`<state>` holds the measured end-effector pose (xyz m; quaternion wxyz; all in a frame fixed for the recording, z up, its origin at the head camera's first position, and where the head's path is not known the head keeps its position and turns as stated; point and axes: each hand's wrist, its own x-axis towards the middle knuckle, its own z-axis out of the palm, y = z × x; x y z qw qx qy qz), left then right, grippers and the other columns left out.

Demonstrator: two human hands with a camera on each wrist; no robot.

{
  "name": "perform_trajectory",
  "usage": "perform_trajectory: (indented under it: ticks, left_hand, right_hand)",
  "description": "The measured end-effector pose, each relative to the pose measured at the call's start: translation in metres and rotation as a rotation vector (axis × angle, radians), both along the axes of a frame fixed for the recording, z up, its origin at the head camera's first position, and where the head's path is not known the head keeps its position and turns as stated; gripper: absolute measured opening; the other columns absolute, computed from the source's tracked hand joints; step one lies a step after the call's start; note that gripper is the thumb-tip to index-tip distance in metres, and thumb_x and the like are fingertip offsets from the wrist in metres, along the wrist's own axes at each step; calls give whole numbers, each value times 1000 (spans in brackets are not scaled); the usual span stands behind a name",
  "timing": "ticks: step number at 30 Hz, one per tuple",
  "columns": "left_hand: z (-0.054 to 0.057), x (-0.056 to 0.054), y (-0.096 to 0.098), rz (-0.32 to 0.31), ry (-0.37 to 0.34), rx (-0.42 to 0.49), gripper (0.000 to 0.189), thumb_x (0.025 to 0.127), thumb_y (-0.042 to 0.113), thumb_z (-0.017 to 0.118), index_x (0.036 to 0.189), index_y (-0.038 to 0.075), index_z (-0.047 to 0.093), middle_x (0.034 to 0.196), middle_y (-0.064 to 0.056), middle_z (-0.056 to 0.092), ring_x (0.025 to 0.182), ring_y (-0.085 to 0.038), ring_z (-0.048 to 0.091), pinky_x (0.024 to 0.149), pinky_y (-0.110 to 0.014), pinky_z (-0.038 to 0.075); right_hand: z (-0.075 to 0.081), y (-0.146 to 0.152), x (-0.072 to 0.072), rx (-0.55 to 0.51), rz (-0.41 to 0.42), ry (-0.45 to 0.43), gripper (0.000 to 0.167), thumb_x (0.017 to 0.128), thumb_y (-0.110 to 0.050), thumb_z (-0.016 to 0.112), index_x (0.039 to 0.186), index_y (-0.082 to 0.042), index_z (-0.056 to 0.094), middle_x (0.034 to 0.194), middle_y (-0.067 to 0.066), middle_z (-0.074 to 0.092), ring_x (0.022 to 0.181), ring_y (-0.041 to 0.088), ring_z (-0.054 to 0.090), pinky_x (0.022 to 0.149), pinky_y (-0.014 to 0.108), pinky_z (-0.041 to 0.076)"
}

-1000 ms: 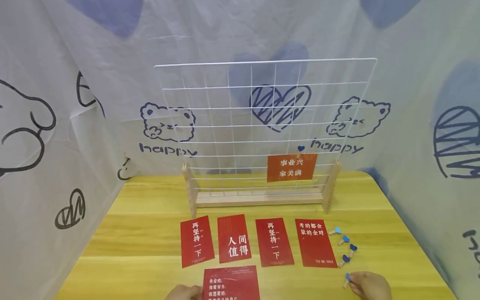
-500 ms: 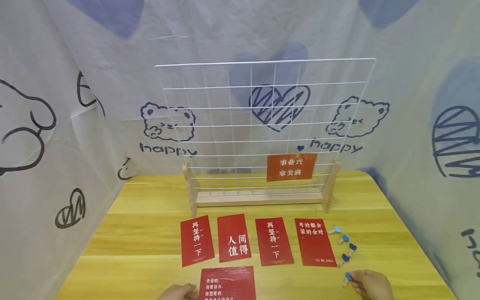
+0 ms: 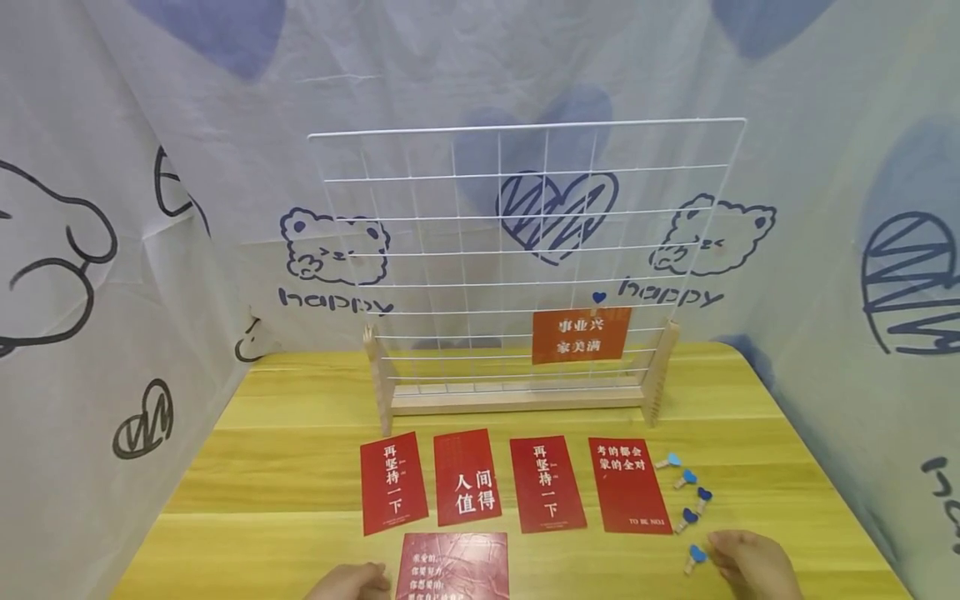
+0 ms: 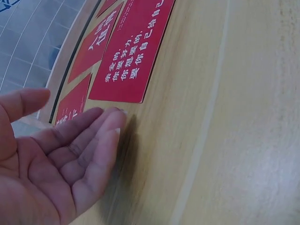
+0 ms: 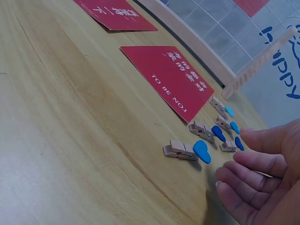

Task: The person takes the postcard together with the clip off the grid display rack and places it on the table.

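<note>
My left hand [image 4: 70, 159], fingers loosely bent and palm bare, is just off the left edge of a red card [image 4: 133, 56] printed with white characters, lying at the table's near side. On the right, my right hand [image 5: 258, 173] has thumb and fingers parted, holding nothing. Closest to it lies a small wooden clothespin [image 5: 180, 151] with a blue heart on its end. Several more heart clothespins [image 3: 687, 520] lie in a loose line beyond. Four red cards stand in a row: the rightmost card [image 3: 632, 486] reads "TO BE NO.1".
Behind the cards, a white wire grid [image 3: 480, 250] stands upright in a wooden base [image 3: 517, 402]. An orange-red card [image 3: 581, 336] hangs on it from a clothespin with a dark blue heart [image 3: 599, 298]. Patterned cloth [image 3: 840, 250] surrounds the wooden table [image 3: 285, 417].
The near red card shifted a little left, and my left hand came off its edge. My right fingers let go of the nearest clothespin and drew back to the right.
</note>
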<state>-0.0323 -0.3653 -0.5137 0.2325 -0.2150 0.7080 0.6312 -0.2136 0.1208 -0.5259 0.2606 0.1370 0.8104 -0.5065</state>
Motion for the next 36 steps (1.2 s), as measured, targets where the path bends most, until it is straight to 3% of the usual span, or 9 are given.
perform_trajectory:
  ticks: [3,8,14,19,25,31,36]
  left_hand:
    - [3,0,0,10,15,71,55,89,32,43,105,-21,42,88,-11,59,84,-29,57,75,-40,46]
    - [7,-1,1,14,46,93,58,89,33,42,108,-22,38,94,-17,58,86,-31,56,75,-41,47]
    - [15,-7,4,98,108,114,50,89,27,43,109,-19,38,91,-12,58,80,-22,57,72,-34,48]
    - [20,-14,4,167,156,147,50,88,28,44,111,-16,38,91,-10,58,80,-18,57,74,-31,47]
    - [19,-26,7,175,216,222,52,90,29,42,115,-17,35,97,-13,58,90,-24,56,81,-35,44]
    - [21,-38,18,185,242,179,51,89,29,45,113,-15,39,102,-19,55,91,-27,56,80,-35,45]
    - [23,-49,25,185,248,190,48,90,28,42,113,-14,40,104,-20,55,92,-27,55,79,-35,45]
  right_hand:
    - [5,-2,0,8,35,21,70,74,-44,62,111,13,46,92,18,60,78,25,58,70,39,46]
    - [10,-9,-1,10,58,54,73,75,-45,60,115,13,43,97,19,58,83,27,58,71,38,47]
    - [18,-21,-4,-113,17,52,73,76,-38,63,120,14,38,107,20,53,92,28,56,75,36,47]
    - [24,-30,-7,-100,39,94,65,80,-34,60,120,13,39,104,19,55,88,24,56,74,35,47]
    - [31,-44,-13,-115,66,172,61,81,-30,59,121,12,40,103,21,56,88,25,57,75,36,47]
    - [16,-49,-30,-198,65,187,60,76,-35,63,120,3,46,98,9,61,86,17,59,76,33,46]
    - [-7,-52,-44,-288,60,234,57,77,-33,63,119,2,46,103,12,59,88,18,59,75,29,47]
